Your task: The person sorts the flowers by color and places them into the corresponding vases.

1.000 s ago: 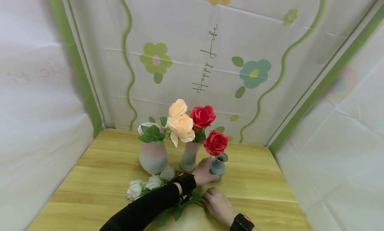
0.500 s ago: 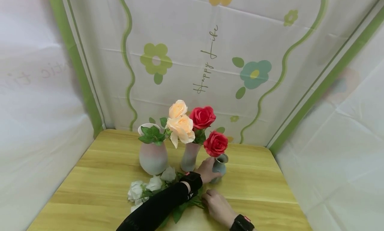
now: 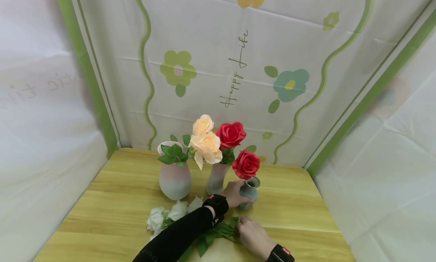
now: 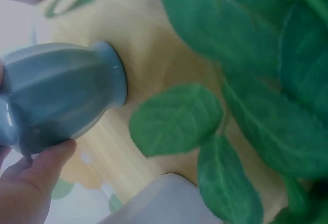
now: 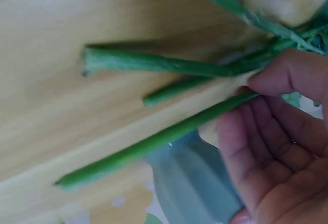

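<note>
My left hand grips the small blue-grey vase from its left side. A thumb or finger lies against the ribbed vase body in the left wrist view. My right hand pinches one green flower stem between thumb and fingers in the right wrist view. The stem's cut end points away from the hand, and more stems lie beside it. Several white roses lie on the table, partly hidden under the left sleeve. Which bloom the pinched stem belongs to cannot be seen.
Behind the hands stand a round pink-and-white vase and a slim one. Peach roses and red roses rise close above the left hand. Cloth walls enclose the wooden table.
My left hand has shifted its hold higher on the small vase, which sits slightly nearer to me. My right hand has moved slightly right with the stem.
</note>
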A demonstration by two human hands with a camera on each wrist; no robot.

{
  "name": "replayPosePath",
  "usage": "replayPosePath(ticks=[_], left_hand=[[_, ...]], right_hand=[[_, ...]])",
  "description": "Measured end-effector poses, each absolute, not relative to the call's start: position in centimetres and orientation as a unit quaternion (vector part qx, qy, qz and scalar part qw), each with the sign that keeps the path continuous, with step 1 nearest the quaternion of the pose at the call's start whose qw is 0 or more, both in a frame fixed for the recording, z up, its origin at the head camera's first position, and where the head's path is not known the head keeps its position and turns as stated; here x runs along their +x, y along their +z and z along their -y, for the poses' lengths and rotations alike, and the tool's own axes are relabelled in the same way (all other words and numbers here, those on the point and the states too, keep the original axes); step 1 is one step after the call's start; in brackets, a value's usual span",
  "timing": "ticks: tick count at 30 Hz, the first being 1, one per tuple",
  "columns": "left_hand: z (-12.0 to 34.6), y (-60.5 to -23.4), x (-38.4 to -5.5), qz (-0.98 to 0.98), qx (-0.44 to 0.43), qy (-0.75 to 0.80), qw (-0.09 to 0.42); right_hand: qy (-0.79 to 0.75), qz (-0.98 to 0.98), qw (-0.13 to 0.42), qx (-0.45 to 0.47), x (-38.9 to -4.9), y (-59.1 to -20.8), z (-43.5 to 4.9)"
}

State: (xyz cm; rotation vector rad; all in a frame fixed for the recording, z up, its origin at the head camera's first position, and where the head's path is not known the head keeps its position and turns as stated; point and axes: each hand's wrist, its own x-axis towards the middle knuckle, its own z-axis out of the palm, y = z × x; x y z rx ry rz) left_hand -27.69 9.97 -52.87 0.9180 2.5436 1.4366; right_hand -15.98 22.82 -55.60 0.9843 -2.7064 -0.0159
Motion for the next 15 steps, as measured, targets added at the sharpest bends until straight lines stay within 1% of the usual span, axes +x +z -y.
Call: replayPosePath(ticks=[6,8,12,15], left_hand=[[-9.9,-53.4,-27.7,-0.831,0.298,0.468,0.048],[-9.8,-53.4,-27.8,-0.833,0.298,0.464,0.055],[-9.6,-53.1,-28.0,-0.830,0.301,0.463,0.075],[-9.6,-52.7,-28.0,-0.828,0.308,0.462,0.080]], right_hand=[[-0.016,0.945,0.100,0.311,-15.5,-54.5,-23.0],[-0.017,0.945,0.100,0.310,-15.4,-54.2,-23.2],[-0.021,0.944,0.121,0.306,-15.2,-53.6,-23.6],[-0.032,0.944,0.140,0.296,-15.1,-53.2,-24.0]])
